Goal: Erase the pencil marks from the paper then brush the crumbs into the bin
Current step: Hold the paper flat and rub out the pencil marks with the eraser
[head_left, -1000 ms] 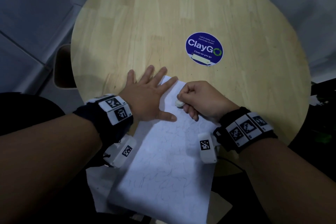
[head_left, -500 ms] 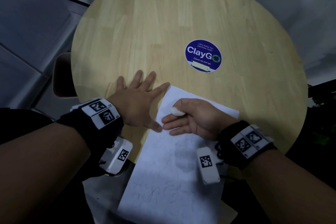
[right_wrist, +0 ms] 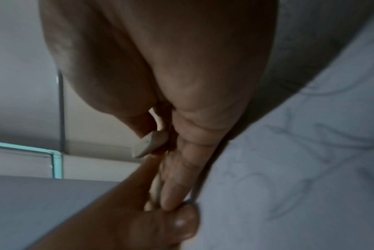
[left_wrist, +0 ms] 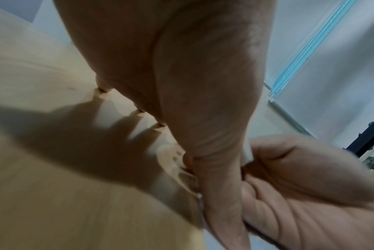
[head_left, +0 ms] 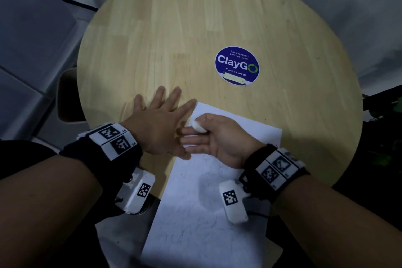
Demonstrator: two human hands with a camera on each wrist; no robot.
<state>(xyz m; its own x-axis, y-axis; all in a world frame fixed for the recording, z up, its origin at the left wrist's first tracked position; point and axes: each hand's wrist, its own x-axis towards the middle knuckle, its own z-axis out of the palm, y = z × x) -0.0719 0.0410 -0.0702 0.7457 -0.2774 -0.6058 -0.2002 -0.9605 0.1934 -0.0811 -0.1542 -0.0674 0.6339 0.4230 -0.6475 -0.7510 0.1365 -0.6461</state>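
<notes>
A white paper (head_left: pixel 202 213) with faint pencil scribbles lies on the round wooden table (head_left: pixel 195 28), its near end hanging over the table's edge. My right hand (head_left: pixel 217 137) rests on its little-finger side on the paper's far left part. It pinches a small white eraser (head_left: pixel 198 126) between thumb and forefinger, with the other fingers stretched out to the left. The right wrist view shows the eraser (right_wrist: pixel 149 143) held above the paper (right_wrist: pixel 288 169). My left hand (head_left: pixel 156 122) lies flat and spread on the wood beside the paper, its thumb touching my right fingertips.
A blue round ClayGo sticker (head_left: pixel 237 65) is stuck to the table beyond the paper. A brown rounded object (head_left: pixel 67 93), possibly a bin or seat, stands low past the table's left edge. Bare wood spreads across the far half.
My right hand stopped rubbing, stretched its lower fingers out and moved left across the paper. The left hand slid off the paper onto the wood. The paper's far end swung right.
</notes>
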